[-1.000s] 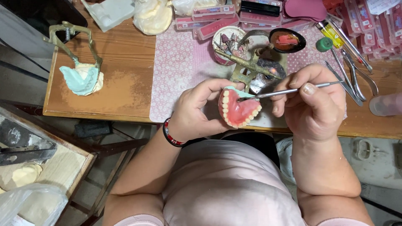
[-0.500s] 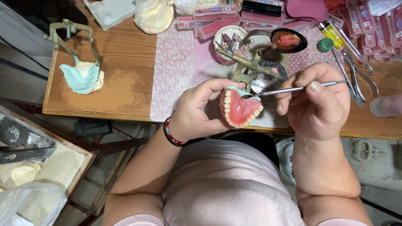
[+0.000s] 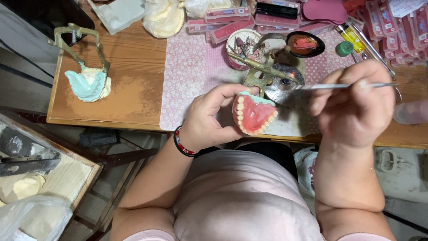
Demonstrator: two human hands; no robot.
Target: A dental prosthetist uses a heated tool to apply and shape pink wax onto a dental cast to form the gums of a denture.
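My left hand (image 3: 208, 117) grips a pink wax denture with a row of white teeth (image 3: 253, 114), held up in front of my chest at the table's near edge. My right hand (image 3: 354, 105) holds a thin metal wax tool (image 3: 332, 85) level, its tip pointing left over a small burner (image 3: 281, 82), a little above and to the right of the denture. The tool's tip is apart from the denture. A red and black bracelet (image 3: 180, 143) circles my left wrist.
A brass articulator (image 3: 263, 71) and a dish of burs (image 3: 243, 44) stand on a floral mat (image 3: 187, 80). A black dish of pink wax (image 3: 305, 43) is behind. At the far left, a second articulator holds a teal cast (image 3: 87, 85). Pliers, boxes of teeth (image 3: 232, 27) line the back.
My right hand has drawn the tool away from the denture, up and to the right, toward the burner. My left hand has kept the denture in place.
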